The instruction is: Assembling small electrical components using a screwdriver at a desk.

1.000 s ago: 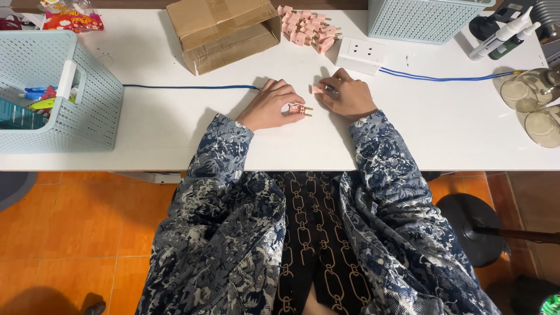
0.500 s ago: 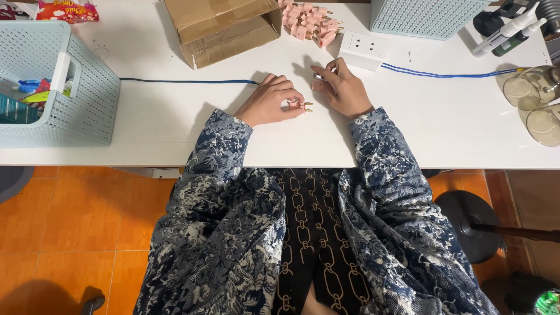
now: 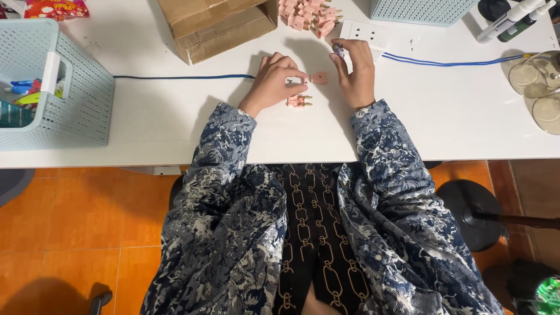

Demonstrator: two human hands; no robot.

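Observation:
My left hand (image 3: 273,81) rests on the white table (image 3: 175,122), its fingertips pinching a small pale plug part (image 3: 290,81). Just right of the fingertips lies a flat pink plug cover (image 3: 319,77). A pink plug body with brass prongs (image 3: 298,101) lies on the table below the fingers, untouched. My right hand (image 3: 354,73) is curled around a small dark screwdriver-like tool (image 3: 338,50), held close to the white power strip (image 3: 365,33).
A heap of pink plugs (image 3: 309,13) lies at the back, beside a cardboard box (image 3: 219,24). A blue cable (image 3: 181,76) crosses the table. Pale perforated baskets stand at the left (image 3: 70,93) and back right (image 3: 420,9). Glass lids (image 3: 534,87) and markers (image 3: 510,17) sit at the right.
The pink plug left my left hand and now lies on the table, with its cover apart. My right hand lifted the tool toward the power strip.

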